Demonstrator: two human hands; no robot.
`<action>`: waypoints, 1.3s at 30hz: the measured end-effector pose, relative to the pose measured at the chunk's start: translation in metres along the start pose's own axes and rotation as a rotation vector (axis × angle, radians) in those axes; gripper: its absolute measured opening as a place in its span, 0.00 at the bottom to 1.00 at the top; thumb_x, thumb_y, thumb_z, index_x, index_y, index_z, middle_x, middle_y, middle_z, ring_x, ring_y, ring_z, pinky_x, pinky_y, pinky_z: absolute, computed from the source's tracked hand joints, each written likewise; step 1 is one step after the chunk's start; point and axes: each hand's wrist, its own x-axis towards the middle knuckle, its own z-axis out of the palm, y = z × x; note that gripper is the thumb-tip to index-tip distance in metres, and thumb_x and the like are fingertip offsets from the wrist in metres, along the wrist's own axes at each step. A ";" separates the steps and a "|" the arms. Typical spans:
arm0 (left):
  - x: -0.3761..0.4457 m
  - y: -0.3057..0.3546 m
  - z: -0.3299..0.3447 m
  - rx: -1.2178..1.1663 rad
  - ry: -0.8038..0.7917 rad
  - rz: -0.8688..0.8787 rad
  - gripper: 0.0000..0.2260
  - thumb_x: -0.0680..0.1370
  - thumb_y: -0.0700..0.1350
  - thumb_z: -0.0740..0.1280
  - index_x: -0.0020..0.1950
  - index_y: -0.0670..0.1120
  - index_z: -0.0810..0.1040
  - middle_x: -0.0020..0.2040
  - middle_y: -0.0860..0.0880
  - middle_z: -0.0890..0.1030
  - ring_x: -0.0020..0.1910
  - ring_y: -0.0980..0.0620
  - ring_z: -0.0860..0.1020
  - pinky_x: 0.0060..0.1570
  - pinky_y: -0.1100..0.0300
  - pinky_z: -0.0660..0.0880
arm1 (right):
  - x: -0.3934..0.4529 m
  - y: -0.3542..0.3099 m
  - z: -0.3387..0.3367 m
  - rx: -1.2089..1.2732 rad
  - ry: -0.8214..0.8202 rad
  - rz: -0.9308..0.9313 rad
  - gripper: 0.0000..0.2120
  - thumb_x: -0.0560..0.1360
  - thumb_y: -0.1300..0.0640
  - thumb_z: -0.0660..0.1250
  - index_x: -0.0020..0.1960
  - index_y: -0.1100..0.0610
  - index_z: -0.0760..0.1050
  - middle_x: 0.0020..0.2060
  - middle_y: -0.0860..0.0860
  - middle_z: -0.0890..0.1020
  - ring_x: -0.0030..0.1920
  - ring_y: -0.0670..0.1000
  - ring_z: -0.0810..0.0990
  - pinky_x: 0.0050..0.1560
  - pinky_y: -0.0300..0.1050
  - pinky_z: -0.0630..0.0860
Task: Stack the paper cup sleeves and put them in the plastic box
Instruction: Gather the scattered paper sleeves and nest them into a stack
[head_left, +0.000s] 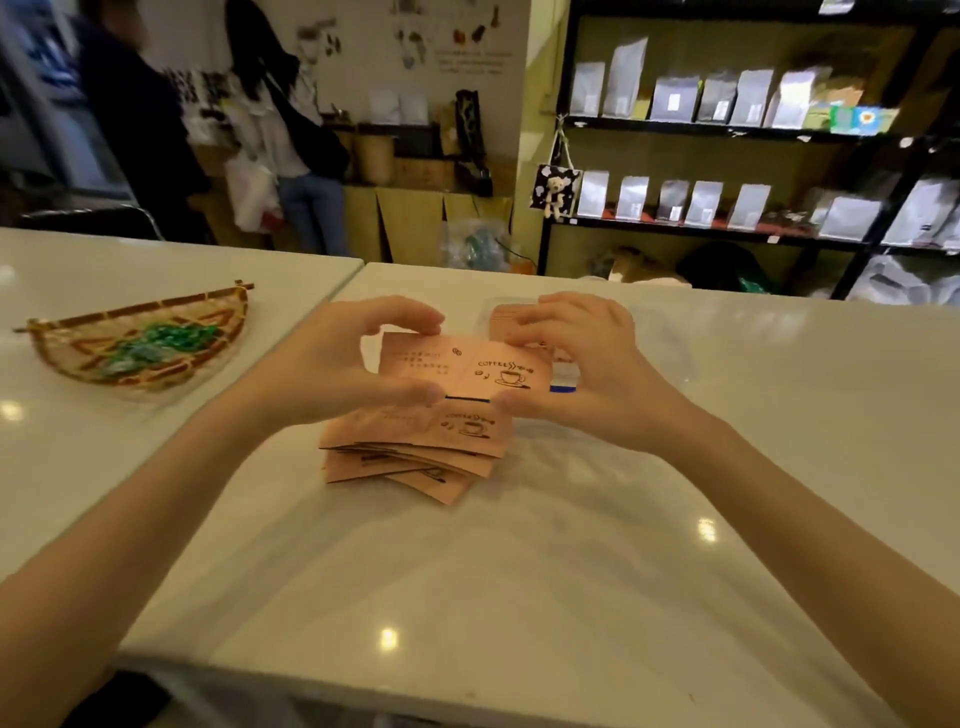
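A flat brown paper cup sleeve (462, 366) printed with a coffee cup is lifted above the white table. My left hand (332, 364) pinches its left side and my right hand (576, 364) pinches its right side. Beneath it, a loose fanned pile of several more sleeves (415, 452) lies on the table. Just behind my right hand sits a clear plastic box (654, 338), hard to make out, with more sleeves (506, 317) and a blue-and-white label showing at its near edge.
A woven bamboo tray (140, 343) with green items rests on the adjoining table at left. Two people stand beyond the table at the back left. Black shelves (727, 130) with silver bags fill the back right.
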 end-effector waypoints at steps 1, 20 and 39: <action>-0.003 -0.005 -0.002 0.005 -0.010 -0.025 0.23 0.64 0.52 0.72 0.58 0.57 0.71 0.53 0.62 0.70 0.54 0.60 0.66 0.55 0.62 0.63 | 0.004 -0.003 0.006 0.002 -0.016 -0.004 0.31 0.62 0.33 0.63 0.61 0.46 0.71 0.65 0.42 0.70 0.68 0.46 0.60 0.67 0.45 0.49; 0.008 -0.065 -0.009 -0.036 -0.405 -0.259 0.32 0.56 0.73 0.62 0.57 0.62 0.68 0.60 0.60 0.69 0.63 0.58 0.65 0.63 0.59 0.63 | 0.051 -0.009 0.025 -0.019 -0.422 -0.063 0.25 0.69 0.36 0.60 0.62 0.46 0.70 0.67 0.44 0.69 0.71 0.45 0.57 0.70 0.52 0.41; 0.060 -0.062 0.000 0.203 -0.926 -0.385 0.26 0.62 0.47 0.76 0.58 0.49 0.73 0.50 0.54 0.81 0.48 0.58 0.78 0.41 0.71 0.74 | 0.082 -0.035 0.033 -0.083 -0.952 0.088 0.26 0.66 0.39 0.67 0.58 0.52 0.72 0.53 0.48 0.81 0.48 0.47 0.79 0.47 0.38 0.72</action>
